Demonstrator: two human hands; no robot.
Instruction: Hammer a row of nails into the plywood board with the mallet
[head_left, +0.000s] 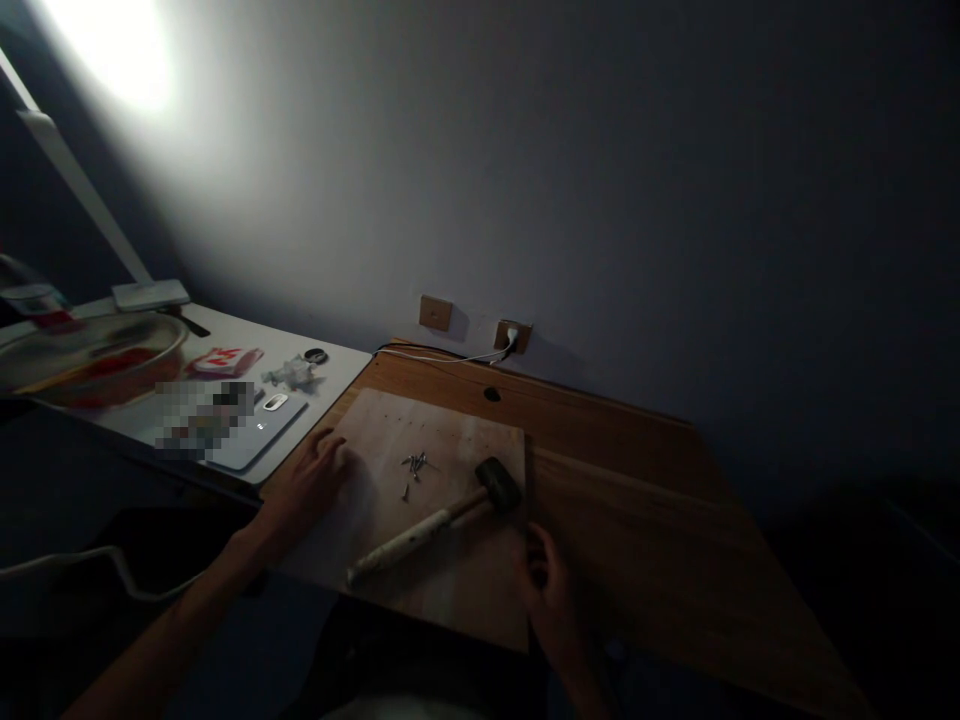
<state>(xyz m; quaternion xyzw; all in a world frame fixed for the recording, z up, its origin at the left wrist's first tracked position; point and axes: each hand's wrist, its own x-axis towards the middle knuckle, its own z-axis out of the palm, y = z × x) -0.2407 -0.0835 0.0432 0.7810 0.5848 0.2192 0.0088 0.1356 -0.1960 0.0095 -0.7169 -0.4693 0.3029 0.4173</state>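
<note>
A pale wooden board [450,420] lies on the brown wooden table, its near edge toward me. My left hand [321,472] rests along the board's left edge, fingers apart and loosely bent. At the right edge, my right hand [549,580] is beside the board, with a gap between its thumb and curved fingers. A mallet [427,535] with a dark head and light handle lies diagonally across the board. Several metal screws [415,465] form a small pile near its middle, and a single screw [406,493] lies closer to me. Small dark marks run along the board's far side.
A white table [337,365] adjoins on the left, bearing a grey-white flat device [255,435], a red-and-white packet [225,360], a clear plastic bag [294,374] and a large basin [176,335]. Behind, a plug [512,336] sits in a wall socket. A lamp [90,190] lights the left wall.
</note>
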